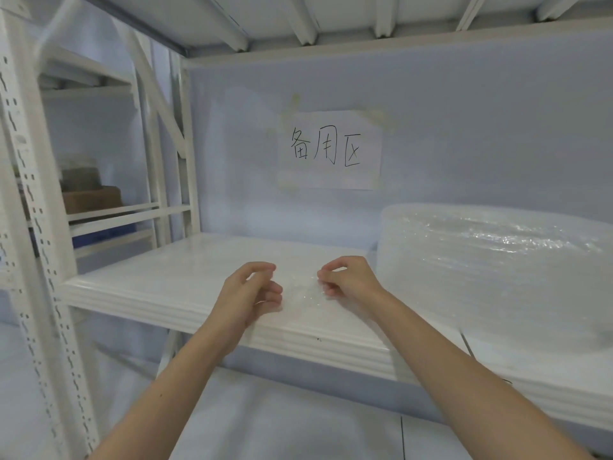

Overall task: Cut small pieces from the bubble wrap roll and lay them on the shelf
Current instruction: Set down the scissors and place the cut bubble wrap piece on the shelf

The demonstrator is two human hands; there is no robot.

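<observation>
A small clear piece of bubble wrap (303,292) lies on the white shelf (185,260), near its front edge. My left hand (252,293) has curled fingers at the piece's left side; I cannot tell if it grips the wrap. My right hand (348,277) pinches the piece's right edge between thumb and fingers. The big bubble wrap roll (497,260) lies on the shelf to the right, close beside my right hand. No cutting tool is in view.
A paper sign (331,149) with handwritten characters is taped to the back wall. White perforated uprights (30,227) stand at the left. Cardboard boxes (91,197) sit on the neighbouring shelf unit. Another shelf deck runs overhead.
</observation>
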